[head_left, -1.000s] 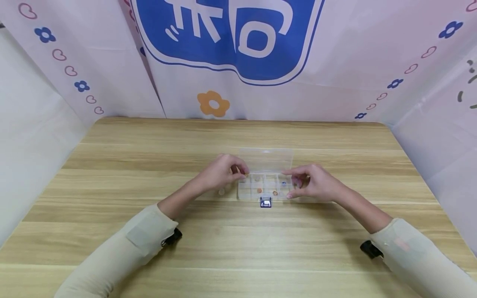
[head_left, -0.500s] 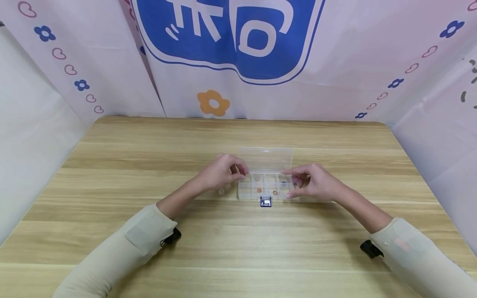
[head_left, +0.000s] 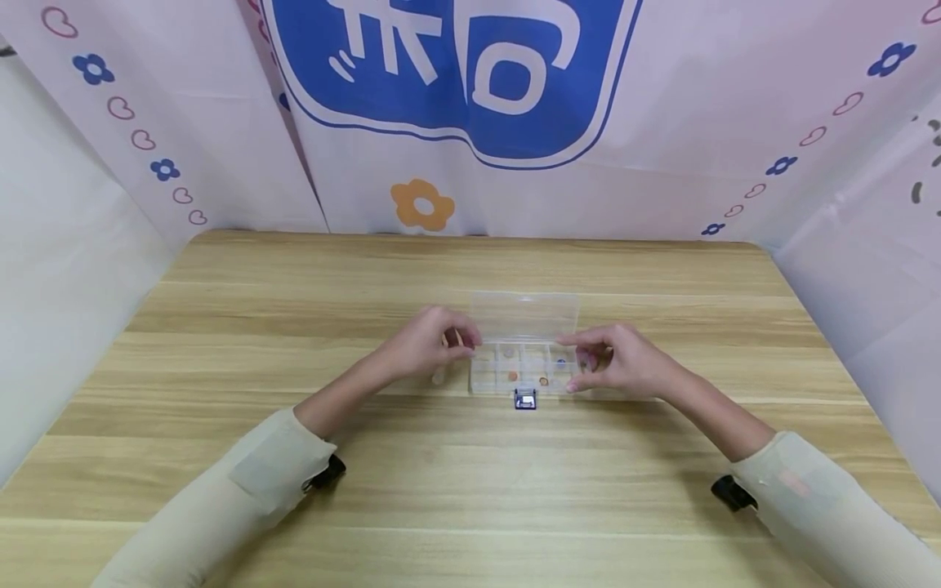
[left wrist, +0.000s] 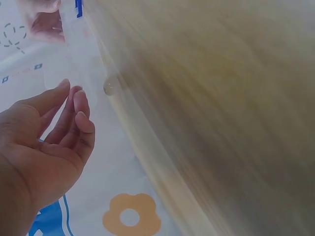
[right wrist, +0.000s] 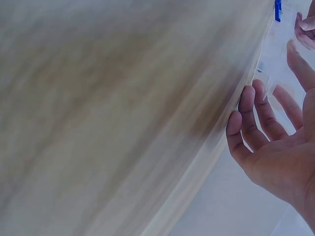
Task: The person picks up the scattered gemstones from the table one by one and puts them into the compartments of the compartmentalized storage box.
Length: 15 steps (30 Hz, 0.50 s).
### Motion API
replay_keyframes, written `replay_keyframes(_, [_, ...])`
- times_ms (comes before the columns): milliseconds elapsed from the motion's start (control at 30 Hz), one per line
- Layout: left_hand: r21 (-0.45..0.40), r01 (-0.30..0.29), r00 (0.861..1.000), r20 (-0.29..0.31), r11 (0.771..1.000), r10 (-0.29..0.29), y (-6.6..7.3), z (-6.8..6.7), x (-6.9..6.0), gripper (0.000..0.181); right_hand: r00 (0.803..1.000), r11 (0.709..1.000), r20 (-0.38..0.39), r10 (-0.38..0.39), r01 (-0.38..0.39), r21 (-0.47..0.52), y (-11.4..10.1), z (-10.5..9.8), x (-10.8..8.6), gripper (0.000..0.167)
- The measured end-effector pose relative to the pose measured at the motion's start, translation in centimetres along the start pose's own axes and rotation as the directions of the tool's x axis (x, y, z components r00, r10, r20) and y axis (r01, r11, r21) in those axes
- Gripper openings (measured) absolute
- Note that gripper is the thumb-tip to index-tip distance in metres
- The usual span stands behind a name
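A clear plastic compartment box (head_left: 483,377) lies with its lid (head_left: 524,314) raised at the back and its blue latch (head_left: 525,399) at the front. Inside are an orange bead (head_left: 513,376), a brownish bead (head_left: 544,381), a blue bead (head_left: 561,362) and a pale bead (head_left: 508,353). My right hand (head_left: 621,359) grips the box's right end, thumb at the front edge and a finger at the back. Beside the left end is my left hand (head_left: 430,343), fingers loosely bent, with nothing visible between the fingertips in the left wrist view. Under it lies a clear round bead (head_left: 439,376).
The wood-grain table (head_left: 470,490) extends around the box on all sides. A printed white cloth (head_left: 353,180) hangs along the back edge, with further white cloth at both sides.
My left hand has drawn back a little to the left from the box's back left compartment. The right hand and the box have stayed in place.
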<state>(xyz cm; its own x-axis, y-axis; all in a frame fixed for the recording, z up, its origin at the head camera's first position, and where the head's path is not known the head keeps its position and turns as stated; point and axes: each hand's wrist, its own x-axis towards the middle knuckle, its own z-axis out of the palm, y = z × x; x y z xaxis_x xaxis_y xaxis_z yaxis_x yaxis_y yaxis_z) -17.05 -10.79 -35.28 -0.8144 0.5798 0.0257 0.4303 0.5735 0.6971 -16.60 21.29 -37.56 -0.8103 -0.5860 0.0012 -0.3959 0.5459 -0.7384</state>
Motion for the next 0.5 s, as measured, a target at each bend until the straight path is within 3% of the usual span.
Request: replay_keyframes(500, [-0.016,-0.053,0.999,-0.004,0.998,0.053,-1.3,-0.5,-1.5,0.005,1.000,1.000,-0.004,0.002,-0.002,-0.010,0.0,0.0,0.0,0.061])
